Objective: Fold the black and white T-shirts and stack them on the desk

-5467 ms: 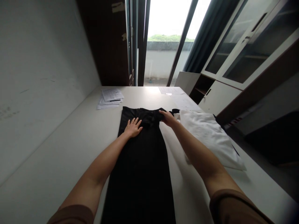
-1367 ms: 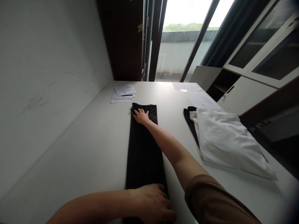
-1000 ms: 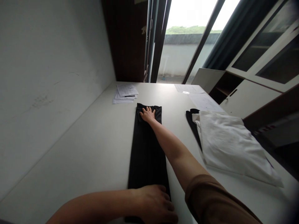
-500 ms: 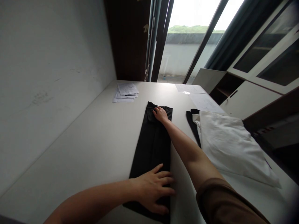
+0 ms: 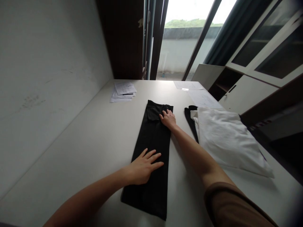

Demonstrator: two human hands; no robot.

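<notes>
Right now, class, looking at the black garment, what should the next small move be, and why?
Probably move the left hand down the black garment toward its near end: that hand is palm down and spread open, neither hand covers that end, and the right hand, near the far end, could steady it.

Shows a pale grey wall (image 5: pixel 47 63), scuffed with dark smudges, down the left, and a white tabletop (image 5: pixel 87 145) across the centre and bottom. Has a dark brown panel (image 5: pixel 123 44) left of top centre, then bright glass panes (image 5: pixel 184 47) with greenery beyond. Includes a dark curtain (image 5: pixel 233 30) and white glass-fronted cabinets (image 5: pixel 252 90) at upper right. Darkens toward the right edge.
</notes>
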